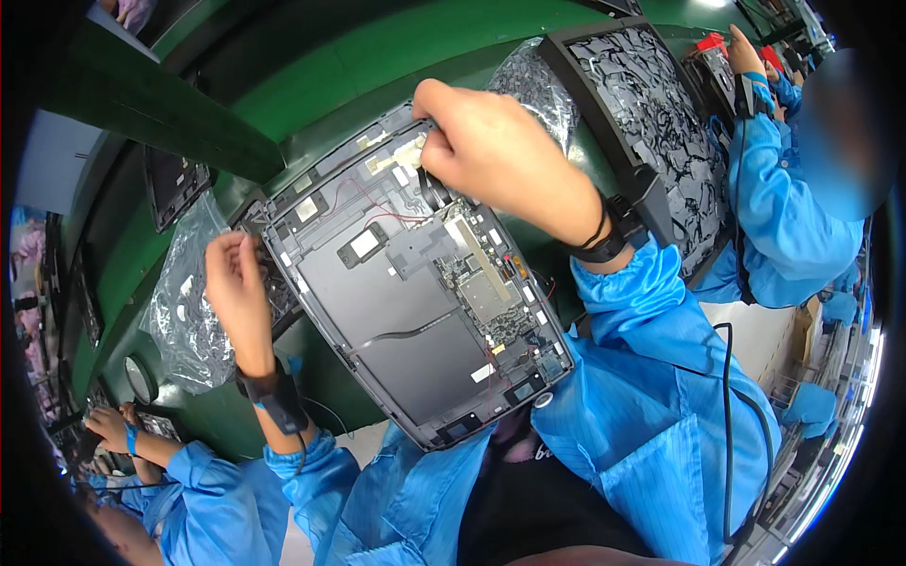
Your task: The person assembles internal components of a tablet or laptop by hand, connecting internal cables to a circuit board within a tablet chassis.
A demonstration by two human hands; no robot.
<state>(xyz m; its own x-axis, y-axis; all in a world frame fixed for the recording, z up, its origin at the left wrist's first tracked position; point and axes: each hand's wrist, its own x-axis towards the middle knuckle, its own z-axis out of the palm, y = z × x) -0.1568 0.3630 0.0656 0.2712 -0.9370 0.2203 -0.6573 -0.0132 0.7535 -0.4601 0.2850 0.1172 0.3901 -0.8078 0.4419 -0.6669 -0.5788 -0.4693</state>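
Note:
An opened grey laptop-like casing (377,283) lies tilted in front of me, its inside facing up. A circuit board (486,288) sits along its right side, and a black cable (406,332) crosses the lower half. My right hand (500,151) reaches over the casing's far right corner, fingers curled and pinched near a dark ribbon cable (434,191). Whatever lies between those fingertips is hidden. By the casing's far left edge is my left hand (234,288), its thumb and fingers drawn together; I cannot make out what they hold.
A clear plastic bag of dark parts (184,316) lies left of my left hand. Another bag (538,80) is at the back, beside a dark tray (595,123) full of small grey-black pieces. A green post (189,113) rises at left. Co-workers in blue sleeves (783,217) sit on both sides.

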